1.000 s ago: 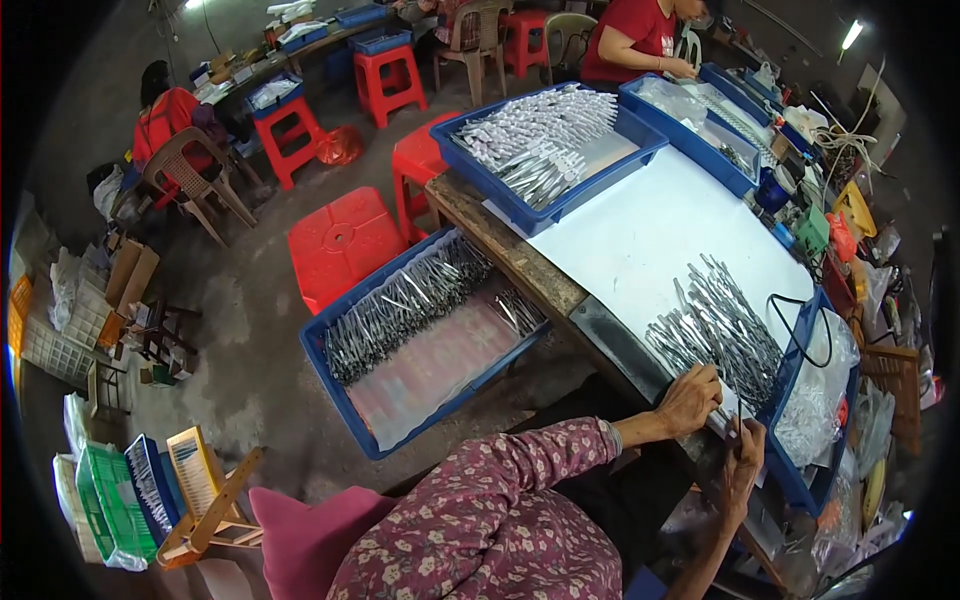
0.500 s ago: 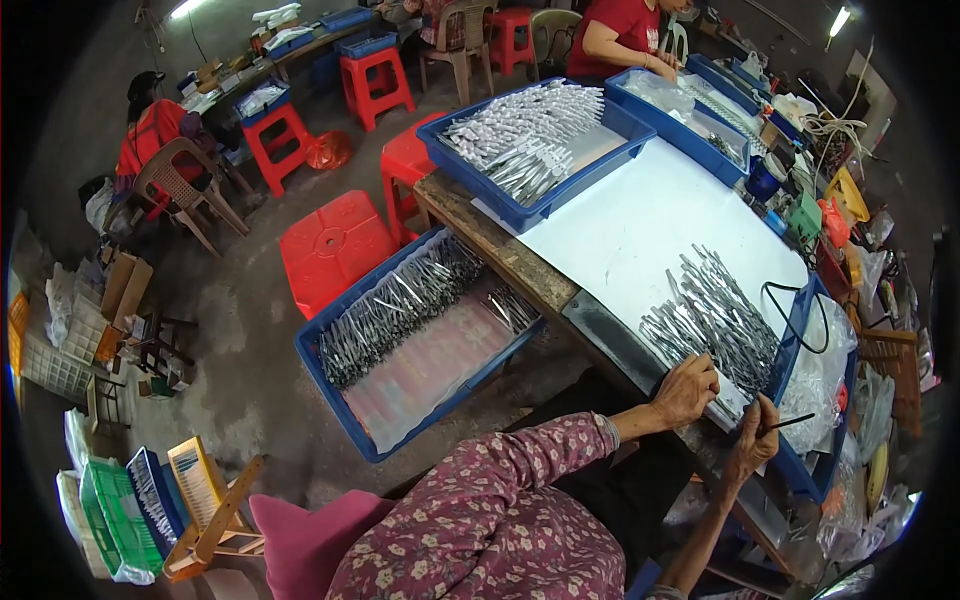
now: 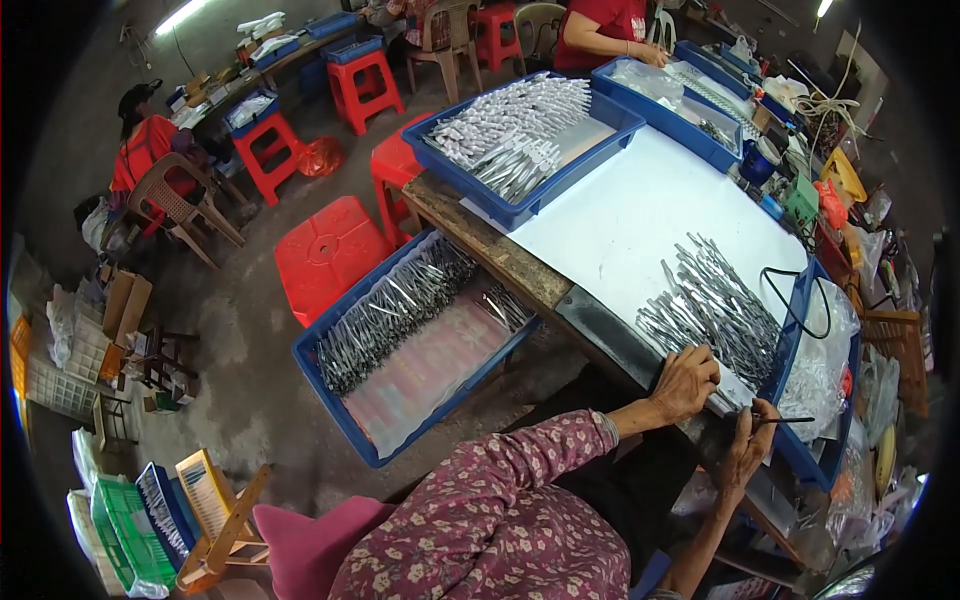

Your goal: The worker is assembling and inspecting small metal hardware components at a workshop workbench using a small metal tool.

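At the table's near edge, my left hand (image 3: 688, 384) is closed with its fingertips pressed down beside the pile. Whatever lies under those fingers is hidden. Just to its right, my right hand (image 3: 748, 440) pinches a thin dark stick (image 3: 794, 420), which points out to the right. The fingertips of both hands are close together over a small pale strip (image 3: 735, 388). Directly beyond them a heap of slim silver metal pieces (image 3: 712, 305) lies on the white sheet (image 3: 625, 225) covering the table.
A blue tray of white-wrapped slim pieces (image 3: 520, 205) stands at the table's far left. Lower left, another blue tray (image 3: 375, 455) holds dark metal pieces. Clear plastic bags (image 3: 818, 350) fill a blue tray on the right. Red stools (image 3: 330, 250) stand left; a co-worker in red (image 3: 600, 30) sits opposite.
The stick in my right hand has swung from tilting upward to nearly level. My left hand stays almost in place. The whole view has shifted slightly.
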### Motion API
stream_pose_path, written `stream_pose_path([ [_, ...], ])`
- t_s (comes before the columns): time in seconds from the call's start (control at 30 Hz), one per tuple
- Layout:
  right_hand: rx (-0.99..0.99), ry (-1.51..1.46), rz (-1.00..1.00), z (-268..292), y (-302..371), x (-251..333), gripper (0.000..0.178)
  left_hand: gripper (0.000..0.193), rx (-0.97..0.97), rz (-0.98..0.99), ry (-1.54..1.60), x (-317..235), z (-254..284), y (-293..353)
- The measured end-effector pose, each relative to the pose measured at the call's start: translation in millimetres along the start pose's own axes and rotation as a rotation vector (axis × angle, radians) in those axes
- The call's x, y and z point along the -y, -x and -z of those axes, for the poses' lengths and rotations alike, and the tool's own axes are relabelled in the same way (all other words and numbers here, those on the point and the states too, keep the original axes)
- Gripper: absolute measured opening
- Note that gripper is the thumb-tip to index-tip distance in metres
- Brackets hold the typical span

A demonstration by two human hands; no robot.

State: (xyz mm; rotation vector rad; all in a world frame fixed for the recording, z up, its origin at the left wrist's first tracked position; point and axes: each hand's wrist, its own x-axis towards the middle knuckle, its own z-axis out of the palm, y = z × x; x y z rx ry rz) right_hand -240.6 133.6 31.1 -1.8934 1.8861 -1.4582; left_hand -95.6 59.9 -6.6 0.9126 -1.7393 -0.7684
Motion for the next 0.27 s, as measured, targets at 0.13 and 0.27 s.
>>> stream_pose_path([
  [0.13,0.147,0.045,-0.215,9.9,1.6,-5.1,0.015,0.008,-0.01,-0.002,0.012,0.8,-0.8,0.1],
  [0.27,0.033,-0.107,-0.231,16.6,-7.6,12.4,0.014,0.009,0.012,-0.019,0.008,4.8,-3.5,-0.6],
])
